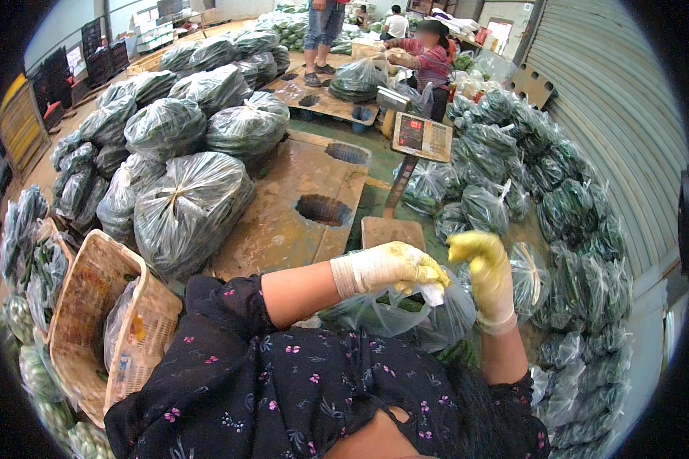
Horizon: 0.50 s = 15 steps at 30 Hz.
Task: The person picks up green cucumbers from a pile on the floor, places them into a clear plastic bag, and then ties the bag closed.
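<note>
My left hand (390, 269), in a whitish-yellow work glove, is closed on the gathered edge of a clear plastic bag (386, 317). A small white bit (434, 294) sticks out below its fingers; whether it is part of the bag I cannot make out. Dark green vegetables show inside the bag, in front of my body. To the right, my right hand (478, 277), in a yellow-stained glove, is raised beside the bag with bent fingers. Motion smears those fingers, and anything held in them is hidden.
A platform scale (421, 138) stands just ahead. Wet pallets (283, 222) with holes lie left of it. Filled bags (191, 206) are stacked at left, with more (574, 222) along the right-hand shutter. A plastic crate (92, 321) sits beside me. Two people work ahead.
</note>
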Motion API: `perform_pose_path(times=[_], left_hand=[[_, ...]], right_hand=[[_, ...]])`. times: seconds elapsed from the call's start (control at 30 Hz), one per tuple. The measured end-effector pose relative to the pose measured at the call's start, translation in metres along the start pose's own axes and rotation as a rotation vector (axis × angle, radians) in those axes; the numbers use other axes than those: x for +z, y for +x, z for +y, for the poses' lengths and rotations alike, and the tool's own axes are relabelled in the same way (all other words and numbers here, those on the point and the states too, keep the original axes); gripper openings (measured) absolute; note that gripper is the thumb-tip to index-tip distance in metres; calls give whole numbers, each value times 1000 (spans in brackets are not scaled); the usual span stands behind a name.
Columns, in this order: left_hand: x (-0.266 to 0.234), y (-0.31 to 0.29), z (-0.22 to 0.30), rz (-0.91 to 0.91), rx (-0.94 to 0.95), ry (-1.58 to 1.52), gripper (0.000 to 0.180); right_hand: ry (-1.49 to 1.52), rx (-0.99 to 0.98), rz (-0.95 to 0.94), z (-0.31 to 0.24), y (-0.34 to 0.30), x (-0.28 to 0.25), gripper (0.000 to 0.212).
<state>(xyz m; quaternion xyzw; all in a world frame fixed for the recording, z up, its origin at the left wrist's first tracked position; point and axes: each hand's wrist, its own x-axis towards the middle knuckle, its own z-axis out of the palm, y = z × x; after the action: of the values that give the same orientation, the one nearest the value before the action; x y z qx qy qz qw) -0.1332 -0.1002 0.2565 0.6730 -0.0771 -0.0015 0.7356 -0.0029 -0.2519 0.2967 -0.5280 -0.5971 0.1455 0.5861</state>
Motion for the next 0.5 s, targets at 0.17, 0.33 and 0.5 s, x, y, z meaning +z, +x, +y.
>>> perform_pose_path(times=[0.17, 0.33, 0.5], left_hand=[[13, 7, 6, 131, 442, 1167, 16], [16, 19, 30, 231, 718, 1631, 11], [9, 17, 37, 115, 609, 1808, 12]], right_hand=[[766, 617, -290, 43, 25, 15, 44], [502, 509, -303, 88, 24, 10, 26], [557, 476, -85, 59, 36, 30, 24]])
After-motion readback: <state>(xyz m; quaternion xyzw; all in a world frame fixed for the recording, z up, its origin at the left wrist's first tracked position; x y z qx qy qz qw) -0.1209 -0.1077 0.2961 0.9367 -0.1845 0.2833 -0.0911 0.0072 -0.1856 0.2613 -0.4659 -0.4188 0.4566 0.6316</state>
